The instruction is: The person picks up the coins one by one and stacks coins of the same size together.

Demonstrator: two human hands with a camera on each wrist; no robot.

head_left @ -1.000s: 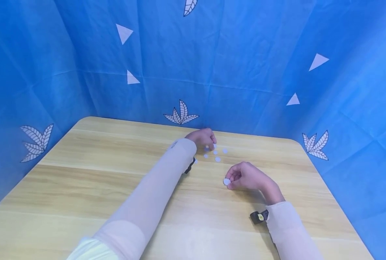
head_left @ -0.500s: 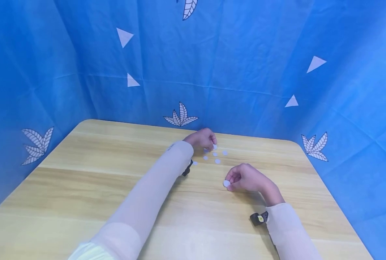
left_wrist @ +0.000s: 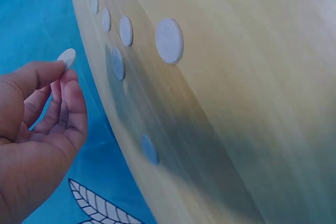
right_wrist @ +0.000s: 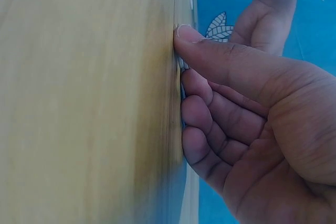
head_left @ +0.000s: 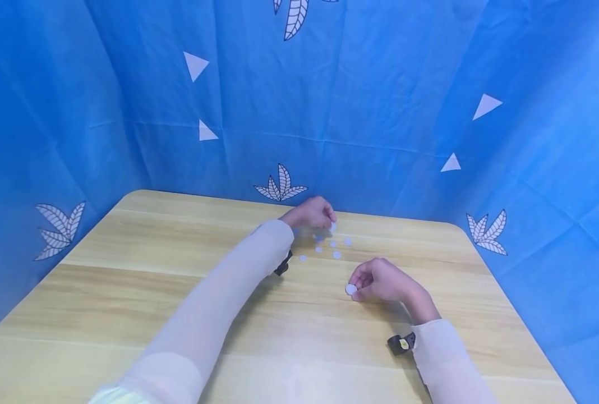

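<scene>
At the far side of the table, my left hand [head_left: 312, 213] pinches a small white round disc [left_wrist: 67, 57] between thumb and fingertips, raised off the wood. Below and beside it several more white discs [head_left: 337, 255] lie flat and spread apart. One of these, a disc [left_wrist: 149, 149] in the left wrist view, is in the hand's shadow. Closer to me, my right hand [head_left: 382, 280] has curled fingers low at the tabletop, holding another white disc [head_left: 351, 289] by its edge. In the right wrist view its thumb covers most of the grip.
The pale wooden table [head_left: 143, 269] has rounded far corners. A blue curtain [head_left: 380, 73] printed with white leaves and triangles hangs close behind and along the sides. A black wrist camera [head_left: 400, 343] sits at the right sleeve.
My left hand has picked up a disc from the table and raised it slightly. The right hand has stayed at its spot with its disc. The head view has tilted up a little.
</scene>
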